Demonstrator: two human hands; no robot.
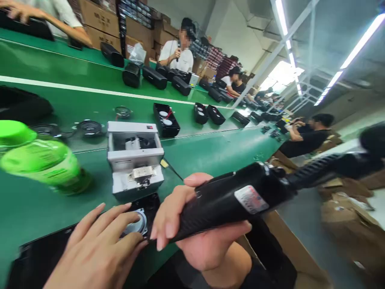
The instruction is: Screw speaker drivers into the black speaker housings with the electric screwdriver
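My right hand (204,237) is wrapped round a black electric screwdriver (222,196) with a white and red label. It slants down to the left, and its tip is hidden by my fingers near the work. Below it lies a long black speaker housing (42,253), with a round speaker driver (140,224) at its right end. My left hand (105,245) rests over the housing, fingers apart, with thumb and forefinger at the driver's edge. Just behind the housing stands a white screw feeder (135,156).
A green bottle (45,160) stands at the left. Loose speaker drivers (90,128) and an open black housing (165,120) lie behind the feeder. Along the green bench (210,156), several people sit among black speakers (155,76). Cardboard boxes (345,216) are at the right.
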